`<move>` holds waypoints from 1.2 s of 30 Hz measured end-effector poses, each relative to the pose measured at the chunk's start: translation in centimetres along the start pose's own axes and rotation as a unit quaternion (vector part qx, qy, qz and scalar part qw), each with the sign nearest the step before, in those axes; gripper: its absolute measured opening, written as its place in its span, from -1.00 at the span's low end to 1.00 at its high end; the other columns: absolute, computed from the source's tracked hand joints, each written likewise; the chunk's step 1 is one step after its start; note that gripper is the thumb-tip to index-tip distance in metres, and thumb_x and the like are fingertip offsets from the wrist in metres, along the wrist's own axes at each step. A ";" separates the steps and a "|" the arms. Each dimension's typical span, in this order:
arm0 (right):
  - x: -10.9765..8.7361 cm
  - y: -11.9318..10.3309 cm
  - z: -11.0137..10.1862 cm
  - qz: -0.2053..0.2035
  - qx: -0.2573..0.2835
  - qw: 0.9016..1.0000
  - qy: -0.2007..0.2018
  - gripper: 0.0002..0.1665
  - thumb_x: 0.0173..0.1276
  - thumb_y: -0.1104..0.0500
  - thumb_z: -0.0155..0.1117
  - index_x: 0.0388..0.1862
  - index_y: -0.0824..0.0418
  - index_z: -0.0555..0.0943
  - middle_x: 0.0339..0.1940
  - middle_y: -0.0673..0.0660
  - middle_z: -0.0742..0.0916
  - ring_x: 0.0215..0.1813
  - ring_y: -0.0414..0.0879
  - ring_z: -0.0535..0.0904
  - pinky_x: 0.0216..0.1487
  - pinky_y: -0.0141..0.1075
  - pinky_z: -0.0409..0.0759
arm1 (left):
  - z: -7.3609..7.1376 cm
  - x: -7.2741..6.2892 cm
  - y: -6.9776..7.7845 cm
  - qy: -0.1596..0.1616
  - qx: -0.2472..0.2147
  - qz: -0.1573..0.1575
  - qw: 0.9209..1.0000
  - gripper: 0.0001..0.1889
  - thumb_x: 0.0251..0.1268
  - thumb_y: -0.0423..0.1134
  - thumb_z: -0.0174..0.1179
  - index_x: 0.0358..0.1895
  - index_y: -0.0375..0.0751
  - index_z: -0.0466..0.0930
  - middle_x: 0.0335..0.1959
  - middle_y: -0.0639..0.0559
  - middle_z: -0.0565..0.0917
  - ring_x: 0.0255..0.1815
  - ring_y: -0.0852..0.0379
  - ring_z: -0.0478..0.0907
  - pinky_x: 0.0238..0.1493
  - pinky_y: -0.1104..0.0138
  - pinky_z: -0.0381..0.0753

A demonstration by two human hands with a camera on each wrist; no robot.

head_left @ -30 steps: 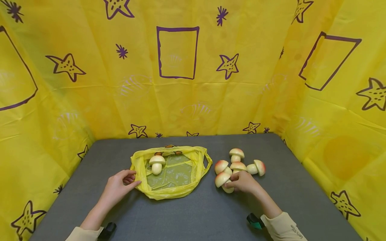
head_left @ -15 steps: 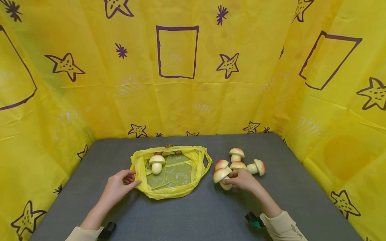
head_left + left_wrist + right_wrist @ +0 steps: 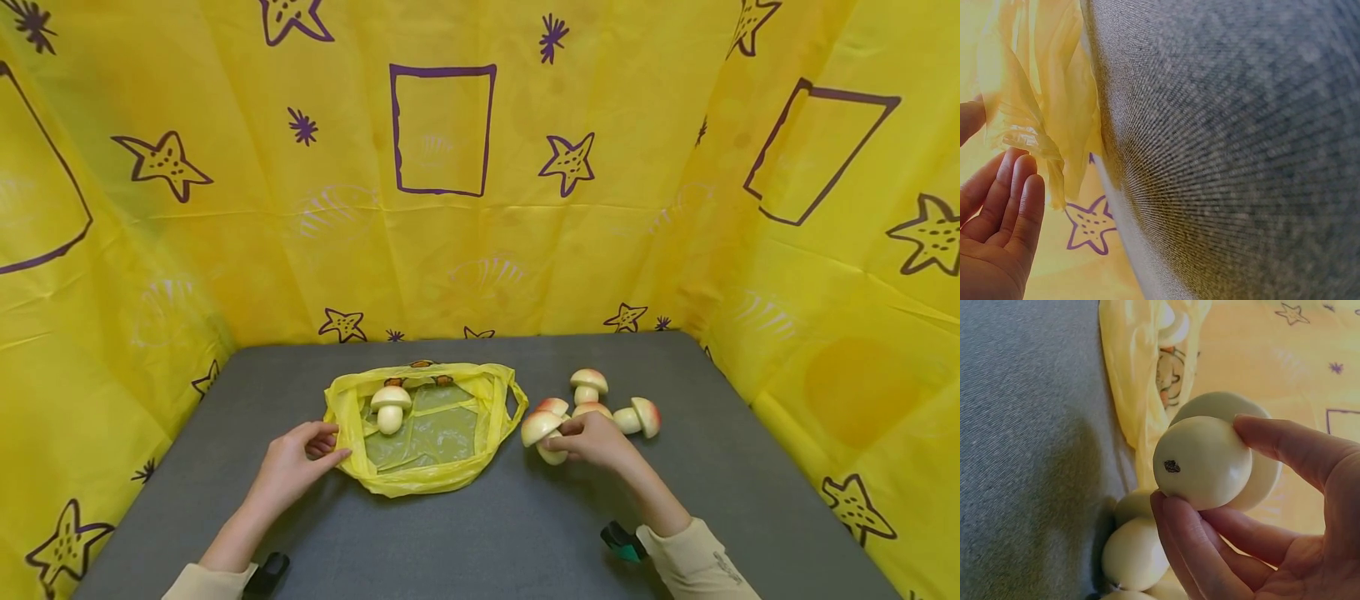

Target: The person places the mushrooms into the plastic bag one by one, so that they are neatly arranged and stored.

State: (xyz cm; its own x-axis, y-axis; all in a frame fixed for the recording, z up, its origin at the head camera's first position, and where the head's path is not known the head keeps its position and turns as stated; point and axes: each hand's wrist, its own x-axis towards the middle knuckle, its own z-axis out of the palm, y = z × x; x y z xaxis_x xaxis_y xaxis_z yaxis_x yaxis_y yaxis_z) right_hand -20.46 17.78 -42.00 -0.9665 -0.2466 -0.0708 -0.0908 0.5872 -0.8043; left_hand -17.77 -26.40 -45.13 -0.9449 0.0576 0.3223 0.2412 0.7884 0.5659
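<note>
A yellow plastic bag (image 3: 420, 482) lies with its mouth spread wide, a model mushroom (image 3: 390, 408) inside at its left. At the bag's left edge, my left hand (image 3: 296, 462) holds the rim between thumb and fingers; the left wrist view shows the thin plastic (image 3: 1041, 106) there. My right hand (image 3: 600, 442) pinches a second mushroom with a cream stem and reddish cap (image 3: 542, 427), just right of the bag. In the right wrist view its rounded stem end (image 3: 1204, 465) faces the camera, with a small dark mark on it, the thumb above and fingers below.
Several more mushrooms lie behind and beside my right hand: one upright at the back (image 3: 588, 383), one on its side to the right (image 3: 637, 417), others partly hidden. The grey table (image 3: 450, 550) is enclosed by yellow patterned cloth walls (image 3: 480, 275).
My right hand has lifted the gripped mushroom and moved it left and slightly away from me, toward the bag. The left hand and the bag stay as they were.
</note>
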 end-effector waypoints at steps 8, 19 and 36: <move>0.7 -1.0 0.3 0.019 -0.009 1.000 0.007 -0.65 0.04 0.01 0.47 -0.68 0.17 0.54 -0.76 -0.13 0.44 -0.58 -0.25 0.48 -0.41 -0.38 0.59 | 0.0 0.0 0.0 0.000 0.004 -0.001 1.000 -0.63 -0.03 -0.17 0.46 -0.15 -0.26 0.65 -0.40 0.06 0.63 -0.38 0.14 0.60 -0.36 0.37 0.62; 1.8 -2.3 0.6 0.023 0.008 1.000 0.014 -0.72 0.06 0.05 0.47 -0.48 0.24 0.65 -0.56 -0.07 0.61 -0.40 -0.10 0.64 -0.31 -0.28 0.66 | -0.1 0.0 0.2 0.002 0.005 0.002 1.000 -0.63 -0.03 -0.17 0.46 -0.14 -0.27 0.65 -0.39 0.06 0.63 -0.38 0.14 0.60 -0.35 0.36 0.62; 3.7 -3.9 1.8 0.049 0.043 0.998 0.002 -0.63 0.05 0.01 0.48 -0.27 0.26 0.73 -0.23 0.09 0.74 -0.33 -0.12 0.68 -0.20 -0.16 0.68 | -0.2 0.0 0.4 0.002 0.007 -0.002 1.000 -0.62 -0.03 -0.15 0.45 -0.13 -0.25 0.65 -0.38 0.05 0.64 -0.38 0.13 0.61 -0.34 0.38 0.61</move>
State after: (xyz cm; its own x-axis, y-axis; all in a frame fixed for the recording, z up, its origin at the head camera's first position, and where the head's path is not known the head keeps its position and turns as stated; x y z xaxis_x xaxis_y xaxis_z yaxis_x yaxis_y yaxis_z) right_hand -23.21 13.19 -40.24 -0.9709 -0.1876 -0.1490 0.0250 0.5393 -0.8417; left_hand -17.61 -26.19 -44.81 -0.9448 0.0522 0.3236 0.2348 0.7966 0.5571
